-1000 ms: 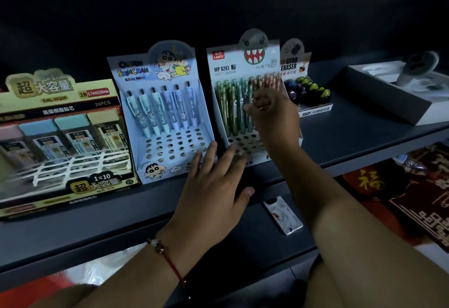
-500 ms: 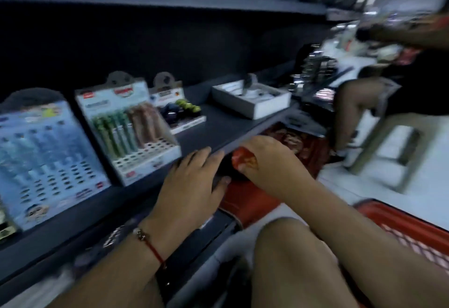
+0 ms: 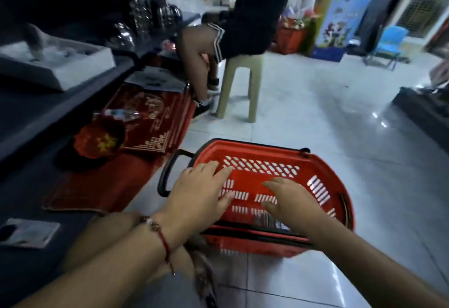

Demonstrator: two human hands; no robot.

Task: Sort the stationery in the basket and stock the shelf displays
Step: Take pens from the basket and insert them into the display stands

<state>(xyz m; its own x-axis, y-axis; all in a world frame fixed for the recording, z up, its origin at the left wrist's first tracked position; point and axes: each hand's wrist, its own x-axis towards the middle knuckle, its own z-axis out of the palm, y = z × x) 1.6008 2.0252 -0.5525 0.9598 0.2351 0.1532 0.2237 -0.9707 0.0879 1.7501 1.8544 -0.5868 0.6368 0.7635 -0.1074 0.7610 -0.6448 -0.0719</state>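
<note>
Down on the pale tiled floor (image 3: 315, 118) sits the red basket (image 3: 279, 154), its black handle (image 3: 167, 174) lying toward the shelf side. Both hands reach over it: the left hand (image 3: 199, 193) and the right hand (image 3: 291, 200) are spread flat with straight fingers, gripping nothing. Beside it, red printed goods (image 3: 150, 118) lie on the low dark shelf (image 3: 29, 113), and beyond stands a beige stool (image 3: 240, 84).

Red slotted basket (image 3: 313, 161) with black handle (image 3: 167, 174), red cord bracelet (image 3: 163, 239) on left wrist, red-gold patterned packs (image 3: 150, 115) on dark grey shelf (image 3: 36, 113), beige stool (image 3: 239, 84), blue chair (image 3: 388, 42), pale glossy floor tiles (image 3: 340, 113).
</note>
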